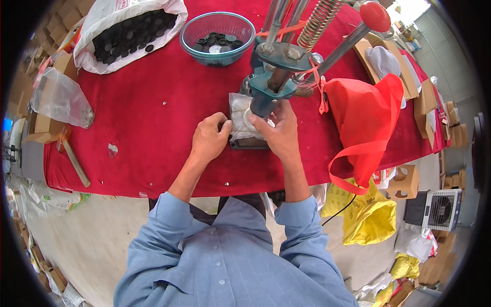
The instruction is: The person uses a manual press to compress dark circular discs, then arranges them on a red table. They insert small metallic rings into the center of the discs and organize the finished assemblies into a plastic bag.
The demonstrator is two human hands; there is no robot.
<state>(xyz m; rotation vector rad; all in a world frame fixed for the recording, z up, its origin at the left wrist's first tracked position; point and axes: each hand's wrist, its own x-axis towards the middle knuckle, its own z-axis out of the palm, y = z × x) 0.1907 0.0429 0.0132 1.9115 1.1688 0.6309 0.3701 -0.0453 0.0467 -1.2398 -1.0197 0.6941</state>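
A dark green hand press (pixel 276 77) stands on the red-covered table, its lever ending in a red ball knob (pixel 375 17). On its base lies a pad wrapped in clear plastic (pixel 239 105). My right hand (pixel 284 134) is at the ram, thumb pressed on a pale round piece (pixel 247 121) under it; its other fingers are partly hidden behind the ram. At the pad's left edge is my left hand (pixel 208 137), fingers curled and thumb against the index finger. Whatever its fingertips hold is too small to make out.
A white sack (pixel 123 60) spills black round caps at the back left. Beside it stands a clear bluish bowl (pixel 217 59) with more caps. A red bag (pixel 360 110) lies right of the press. A hammer (pixel 76 161) and a plastic container (pixel 62 97) are on the left.
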